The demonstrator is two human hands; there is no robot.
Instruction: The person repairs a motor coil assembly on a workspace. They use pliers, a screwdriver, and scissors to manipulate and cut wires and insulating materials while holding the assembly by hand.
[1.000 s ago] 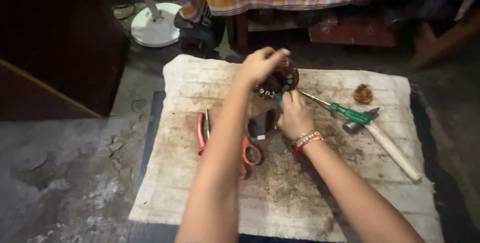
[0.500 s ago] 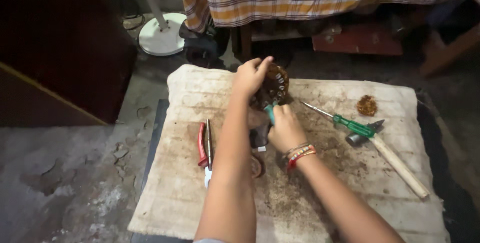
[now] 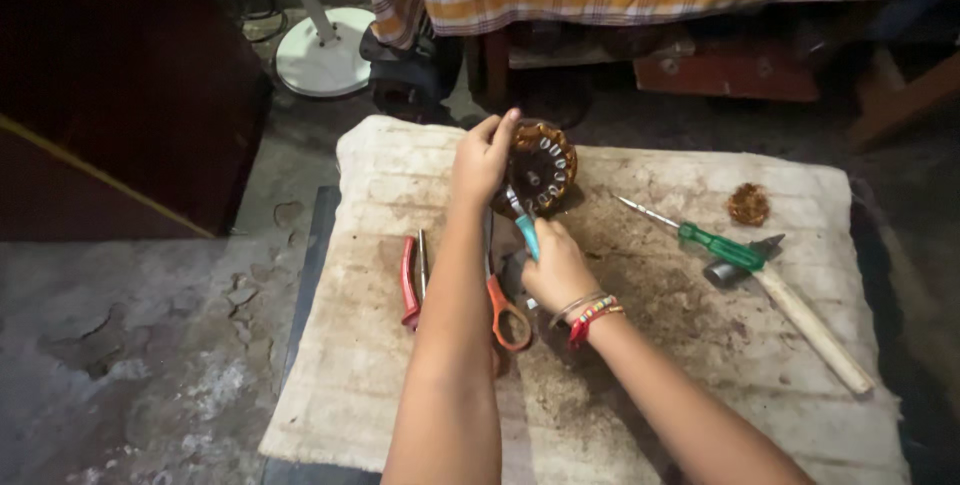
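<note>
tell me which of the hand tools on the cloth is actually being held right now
The teal-handled tool in the right hand, its tip at the round copper-wound coil. The red pliers, orange scissors, green screwdriver and hammer lie untouched.

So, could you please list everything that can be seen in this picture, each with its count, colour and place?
motor coil: one, brown copper windings, held on edge at the far side of the cloth
cloth: one, dirty white, spread over the work surface
pliers: one, red handles, on the cloth left of the left arm
scissors: one, orange handles, on the cloth between the arms
screwdriver: one, green handle, on the cloth to the right
hammer: one, pale wooden handle, beside the screwdriver
wire clump: one, brown, far right of the cloth
fan base: one, white, on the floor beyond
left hand: grip on the coil's rim
right hand: grip on a teal-handled tool whose tip is at the coil
</note>
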